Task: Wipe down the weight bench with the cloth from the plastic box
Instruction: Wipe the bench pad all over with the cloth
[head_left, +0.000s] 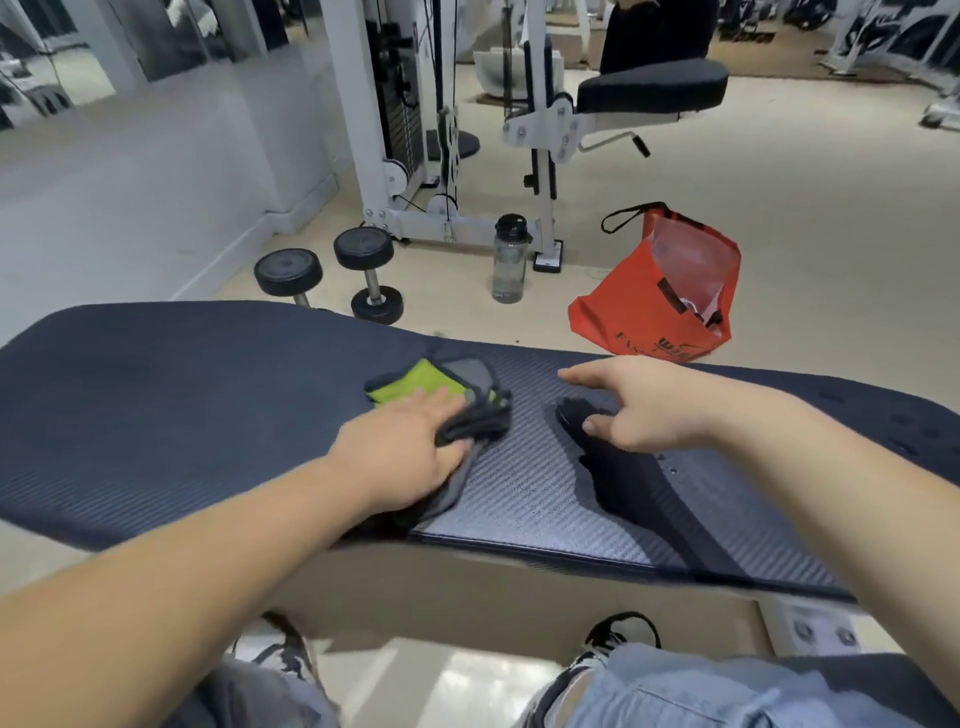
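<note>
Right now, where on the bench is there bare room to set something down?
Free: the bench pad left of the cloth, to its rounded end; a narrow strip between cloth and right grip. Crowded: the middle, where the left grip holds the cloth.

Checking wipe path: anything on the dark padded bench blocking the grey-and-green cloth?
No object lies on the dark padded weight bench. Only the right hand hovers over it, just right of the grey-and-green cloth the left hand grips.
</note>
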